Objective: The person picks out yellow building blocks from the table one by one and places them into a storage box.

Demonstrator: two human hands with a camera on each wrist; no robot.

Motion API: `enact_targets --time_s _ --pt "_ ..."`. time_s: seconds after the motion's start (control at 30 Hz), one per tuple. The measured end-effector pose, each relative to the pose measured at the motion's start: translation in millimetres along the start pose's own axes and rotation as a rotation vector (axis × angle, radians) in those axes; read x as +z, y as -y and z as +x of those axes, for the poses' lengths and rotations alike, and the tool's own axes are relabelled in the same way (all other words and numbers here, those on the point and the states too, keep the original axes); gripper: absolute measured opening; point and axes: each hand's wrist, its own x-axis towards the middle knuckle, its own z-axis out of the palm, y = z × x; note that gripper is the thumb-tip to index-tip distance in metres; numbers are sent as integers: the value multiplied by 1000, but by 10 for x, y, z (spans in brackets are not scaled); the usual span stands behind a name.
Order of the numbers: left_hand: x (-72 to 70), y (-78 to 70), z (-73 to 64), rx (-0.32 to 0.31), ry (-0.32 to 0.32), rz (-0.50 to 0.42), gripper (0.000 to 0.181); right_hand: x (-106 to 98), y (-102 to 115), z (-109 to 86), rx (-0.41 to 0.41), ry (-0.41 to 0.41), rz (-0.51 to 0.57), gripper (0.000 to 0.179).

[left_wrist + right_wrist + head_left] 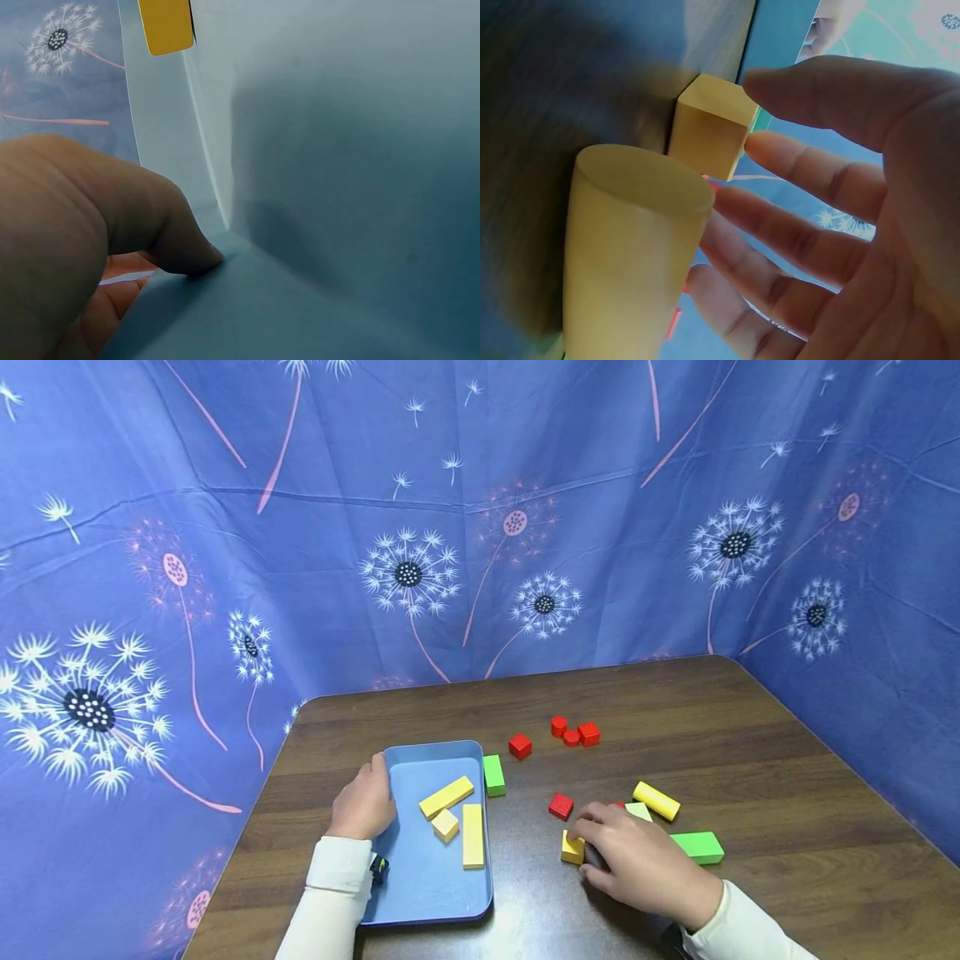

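Note:
My left hand (365,802) grips the left rim of a shallow blue tray (420,902). In the left wrist view the thumb presses inside the tray wall (161,150), with fingers outside it. Two long yellow blocks (472,837) and a yellow cube (446,826) lie in the tray. Over the table, my right hand (637,860) reaches to another yellow cube (572,847), its fingertips right at the cube. The right wrist view shows the thumb and forefinger spread beside that cube (712,124). A yellow cylinder (634,255) lies close by the other fingers there.
Several red pieces (589,733) lie toward the back. A green block (493,776) lies along the tray's right side. Near the right hand are a red cube (560,806), a yellow cylinder (656,801), a pale block (639,811) and a green block (699,847). Blue cloth (480,527) hangs behind.

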Motion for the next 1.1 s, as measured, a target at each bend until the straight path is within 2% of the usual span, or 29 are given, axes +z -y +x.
enact_targets --time_s 0.27,0.57,1.1 --pt "-3 2 -14 -6 3 -3 63 18 10 -2 54 65 43 43" --pt "-10 -17 -5 -16 9 -7 66 39 11 23 81 77 71 33" --pt "-23 -13 -3 -11 5 6 62 116 95 74 129 -13 11 30"
